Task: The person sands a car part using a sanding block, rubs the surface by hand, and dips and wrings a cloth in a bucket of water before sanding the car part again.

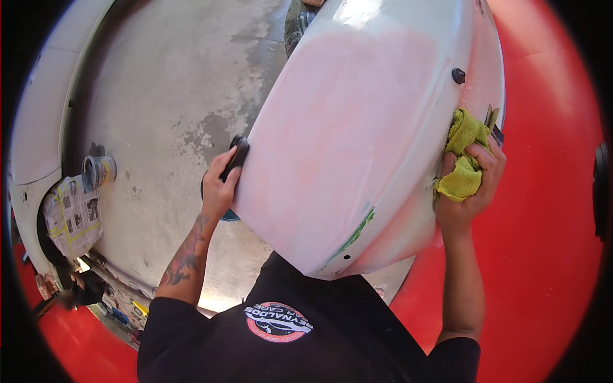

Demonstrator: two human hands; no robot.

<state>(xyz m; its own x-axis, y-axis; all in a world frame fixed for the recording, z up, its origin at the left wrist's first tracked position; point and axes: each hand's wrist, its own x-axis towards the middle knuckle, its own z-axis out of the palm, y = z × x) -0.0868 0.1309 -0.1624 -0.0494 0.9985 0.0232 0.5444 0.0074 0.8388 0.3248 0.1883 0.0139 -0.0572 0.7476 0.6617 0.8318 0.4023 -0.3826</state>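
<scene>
A large white car body panel (pixel 338 127) with pink-tinted patches and a green-marked lower edge lies before me. At its left edge my left hand (pixel 222 173) is closed on a small black block-like object (pixel 240 148). At the panel's right side my right hand (pixel 474 185) grips a bunched yellow-green cloth (pixel 468 133), pressing it near the panel. Thin dark pieces stick up behind the cloth; I cannot make out what they are. A black knob-like fitting (pixel 458 76) sits higher on the panel.
At the left stand a pale car body (pixel 43 134) with newspaper masking (pixel 75 214) over the wheel area and a metal can (pixel 97 172). Bare concrete floor (pixel 147 96) lies left of the panel, a red surface (pixel 543 255) at right. Dark clutter sits at lower left.
</scene>
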